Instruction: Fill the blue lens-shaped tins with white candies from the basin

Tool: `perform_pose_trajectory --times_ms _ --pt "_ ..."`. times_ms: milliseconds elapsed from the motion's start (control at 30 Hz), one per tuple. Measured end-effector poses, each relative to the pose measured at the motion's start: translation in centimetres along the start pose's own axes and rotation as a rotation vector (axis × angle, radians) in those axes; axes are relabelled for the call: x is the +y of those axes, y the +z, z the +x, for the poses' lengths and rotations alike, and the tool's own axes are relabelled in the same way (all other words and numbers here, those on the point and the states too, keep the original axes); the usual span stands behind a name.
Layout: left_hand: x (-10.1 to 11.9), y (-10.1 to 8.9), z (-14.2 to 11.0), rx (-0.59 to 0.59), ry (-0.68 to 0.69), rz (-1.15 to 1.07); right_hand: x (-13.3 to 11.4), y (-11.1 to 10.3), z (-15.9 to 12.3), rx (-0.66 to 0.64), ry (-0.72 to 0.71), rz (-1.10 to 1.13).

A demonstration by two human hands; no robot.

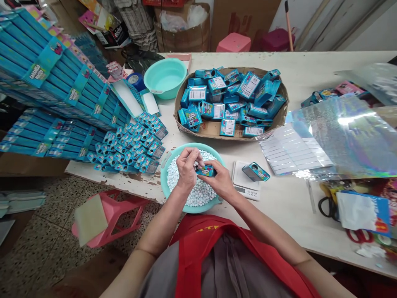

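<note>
Over a mint-green basin [164,182] full of small white candies [198,196], my right hand [222,182] grips a small blue candy box [206,170], its printed face turned up. My left hand [187,167] is closed at the box's left end, with a few white candies showing at its fingertips. How many it holds is hidden by the fingers. To the right, another blue box [256,171] with a round hole in its top rests on a white digital scale [248,190].
Behind the basin stands a cardboard tray [198,131] heaped with blue boxes. Rows of open boxes [133,145] and tall stacks of packed boxes [56,78] fill the left. An empty green basin [166,76] sits behind. Shiny plastic sheets [344,128] and scissors [327,207] lie right.
</note>
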State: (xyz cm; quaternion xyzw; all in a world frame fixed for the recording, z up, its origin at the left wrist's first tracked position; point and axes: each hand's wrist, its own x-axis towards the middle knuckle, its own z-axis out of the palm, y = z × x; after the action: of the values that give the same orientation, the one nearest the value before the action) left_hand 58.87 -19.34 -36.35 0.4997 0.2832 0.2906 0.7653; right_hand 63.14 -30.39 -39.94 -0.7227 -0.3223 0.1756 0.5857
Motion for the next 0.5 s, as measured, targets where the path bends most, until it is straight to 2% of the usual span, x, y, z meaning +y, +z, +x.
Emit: perform_pose_trajectory --times_ms 133,233,300,367,433,500 --pt "0.1 0.1 0.2 0.035 0.051 -0.018 0.6 0.4 -0.1 0.016 0.017 0.052" --pt "-0.6 0.2 0.5 0.002 -0.029 0.026 1.7 1.4 0.2 0.035 0.048 0.065" --pt "-1.0 -0.3 0.9 -0.048 -0.086 0.054 2.3 1.7 0.3 0.018 0.072 0.066" --pt "-1.5 -1.6 1.8 -0.020 -0.053 0.101 2.6 1.2 0.1 0.014 0.080 0.078" --pt "-2.4 -3.5 3.0 0.039 0.017 0.278 2.4 0.1 -0.6 0.041 0.072 0.092" --pt "-4.1 -5.5 4.2 0.002 0.045 0.617 1.9 -1.3 -1.4 0.076 0.057 0.092"
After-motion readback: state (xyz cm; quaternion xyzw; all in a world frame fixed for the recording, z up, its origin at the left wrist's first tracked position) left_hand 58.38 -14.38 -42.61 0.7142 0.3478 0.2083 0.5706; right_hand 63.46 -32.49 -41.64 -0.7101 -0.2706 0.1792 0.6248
